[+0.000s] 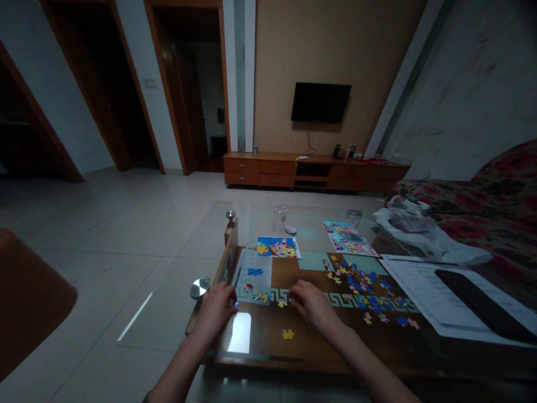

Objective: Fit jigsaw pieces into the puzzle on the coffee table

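Observation:
My left hand (218, 301) is curled at the left side of the glass table, with a small bluish puzzle piece (235, 305) showing at its fingertips. Across from it, my right hand (309, 301) has its fingers bent and pressed together; what they pinch, if anything, is hidden. Just left of those fingers lies a pale yellow puzzle piece (282, 304). A yellow puzzle piece (287, 334) lies nearer to me. Joined blue pieces (255, 272) and a few small loose pieces (262, 296) are between and beyond my hands.
Many loose puzzle pieces (361, 282) spread over the table's right half. Behind are a cartoon picture card (279, 247), more picture sheets (350, 239), a glass jar (279, 220) and a lid (290, 230). Papers (423, 291) with a dark phone-shaped object (482, 302) and a plastic bag (440, 238) are right.

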The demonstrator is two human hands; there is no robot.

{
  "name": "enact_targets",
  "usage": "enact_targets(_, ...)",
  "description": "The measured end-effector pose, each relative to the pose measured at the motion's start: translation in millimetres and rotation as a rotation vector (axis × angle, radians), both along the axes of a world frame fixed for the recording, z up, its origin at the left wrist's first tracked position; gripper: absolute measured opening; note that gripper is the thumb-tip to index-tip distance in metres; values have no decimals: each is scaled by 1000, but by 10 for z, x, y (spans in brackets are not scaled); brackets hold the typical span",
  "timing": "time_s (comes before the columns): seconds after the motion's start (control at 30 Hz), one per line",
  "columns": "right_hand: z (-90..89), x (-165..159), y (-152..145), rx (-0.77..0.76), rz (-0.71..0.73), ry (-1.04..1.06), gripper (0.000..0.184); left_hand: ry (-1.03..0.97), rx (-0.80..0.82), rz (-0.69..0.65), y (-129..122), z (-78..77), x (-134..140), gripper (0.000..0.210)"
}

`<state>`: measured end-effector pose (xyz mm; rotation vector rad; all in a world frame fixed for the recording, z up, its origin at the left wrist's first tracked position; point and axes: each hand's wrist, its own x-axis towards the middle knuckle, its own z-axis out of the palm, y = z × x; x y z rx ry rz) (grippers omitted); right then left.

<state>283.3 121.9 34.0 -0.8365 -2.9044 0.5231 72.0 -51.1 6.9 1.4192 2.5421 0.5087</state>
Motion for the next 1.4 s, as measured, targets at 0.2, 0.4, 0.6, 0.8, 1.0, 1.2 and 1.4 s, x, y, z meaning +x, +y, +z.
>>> enact_targets(0.2,-87,-376,-162,-14,42,57,20,-2,-8,-16,3,27,25,9)
enact_targets(0.4,-96,-517,-267,-13,27,20,16,-4,-8,14,23,23,36,11)
enact_targets(0.6,-131,-539,-282,-60,-21,63,12,-2,-23,20,35,79,70,11)
enact_targets(0.8,-166,-570,-238,-93,-32,64,12,4,-7,25,56,143,133,13)
enact_targets(1.0,-188,-548,-229,-104,-47,84,15,-1,40,20,79,135,149,13)
enact_targets(1.2,-205,-536,-189,-204,-58,104,21,-6,48,10,98,153,169,15)
enact_targets(1.4,-339,-544,-48,-238,-5,181,8,17,68,9,110,107,158,15)
